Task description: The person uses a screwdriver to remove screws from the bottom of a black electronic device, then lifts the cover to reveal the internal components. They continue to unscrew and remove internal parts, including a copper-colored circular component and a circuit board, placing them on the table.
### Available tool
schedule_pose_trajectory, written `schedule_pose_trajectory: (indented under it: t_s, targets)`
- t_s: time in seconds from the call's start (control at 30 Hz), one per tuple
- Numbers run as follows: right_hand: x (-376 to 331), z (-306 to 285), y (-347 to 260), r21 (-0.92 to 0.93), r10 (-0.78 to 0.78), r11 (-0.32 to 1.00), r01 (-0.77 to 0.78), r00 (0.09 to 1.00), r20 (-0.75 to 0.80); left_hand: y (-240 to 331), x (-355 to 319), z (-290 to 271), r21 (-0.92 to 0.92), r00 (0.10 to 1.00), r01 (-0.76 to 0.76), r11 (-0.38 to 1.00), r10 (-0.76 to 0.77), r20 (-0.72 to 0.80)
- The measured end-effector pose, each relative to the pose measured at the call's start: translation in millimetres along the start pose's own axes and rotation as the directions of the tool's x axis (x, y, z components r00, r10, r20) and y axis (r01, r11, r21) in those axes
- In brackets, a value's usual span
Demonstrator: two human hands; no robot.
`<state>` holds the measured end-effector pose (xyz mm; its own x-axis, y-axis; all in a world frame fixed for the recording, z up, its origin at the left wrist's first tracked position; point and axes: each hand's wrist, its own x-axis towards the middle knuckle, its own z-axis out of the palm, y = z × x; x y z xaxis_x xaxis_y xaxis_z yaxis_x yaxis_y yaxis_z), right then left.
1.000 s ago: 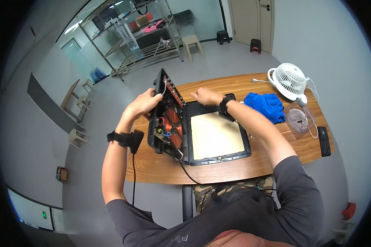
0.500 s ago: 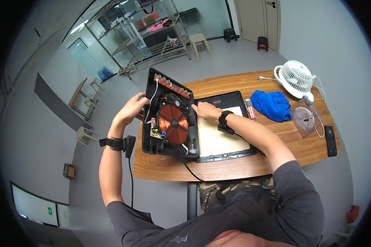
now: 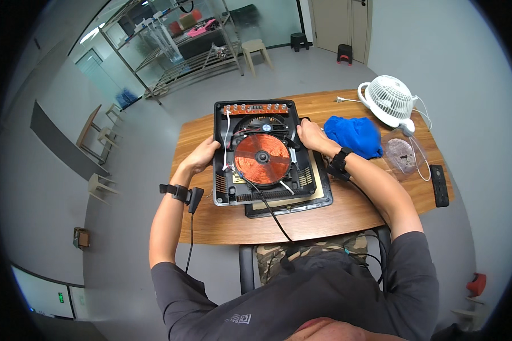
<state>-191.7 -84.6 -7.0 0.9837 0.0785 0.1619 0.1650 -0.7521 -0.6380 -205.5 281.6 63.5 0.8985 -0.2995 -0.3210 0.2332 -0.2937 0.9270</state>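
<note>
An opened induction cooker's black housing (image 3: 220, 184) is held between my hands, its inside facing up. A round copper coil (image 3: 250, 162) fills its middle, with a fan (image 3: 261, 123) and an orange circuit board (image 3: 250, 109) beyond it. My left hand (image 3: 203, 154) grips the left side edge. At the right edge, my right hand (image 3: 313, 137) is closed on the same housing. Partly covered underneath lies a black-framed panel (image 3: 290, 208) with a cream face. A black cord (image 3: 274, 217) runs from the housing toward my lap.
On the table's (image 3: 210, 230) right side are a blue cloth (image 3: 352, 136), a white fan with a cage (image 3: 389, 98), a clear plastic bag (image 3: 401, 150) and a flat black bar (image 3: 439, 186). A metal rack (image 3: 185, 71) and stools stand beyond the table.
The housing has gone from tilted up at the left to nearly flat, moving right over the panel. My right hand has shifted up along its right side. The view has turned slightly.
</note>
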Motion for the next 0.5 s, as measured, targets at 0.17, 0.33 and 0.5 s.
schedule_pose_trajectory:
  t_s: [0.17,0.33,0.5]
  targets:
    - [-10.4,-6.3,35.4,-0.073,-0.022,0.997,0.021,1.0,-0.01,-20.1,18.4,32.7,0.186,0.992,0.071,0.98,-0.089,0.09]
    - [-13.2,0.5,49.7,-0.106,-0.04,0.994,0.038,0.999,-0.013,-46.7,33.4,39.7,0.23,0.985,0.059,0.971,-0.094,0.144]
    - [-11.9,8.7,58.1,-0.119,-0.087,0.99,0.081,0.995,-0.044,-49.9,35.0,45.2,0.348,0.982,0.076,0.934,-0.131,0.138]
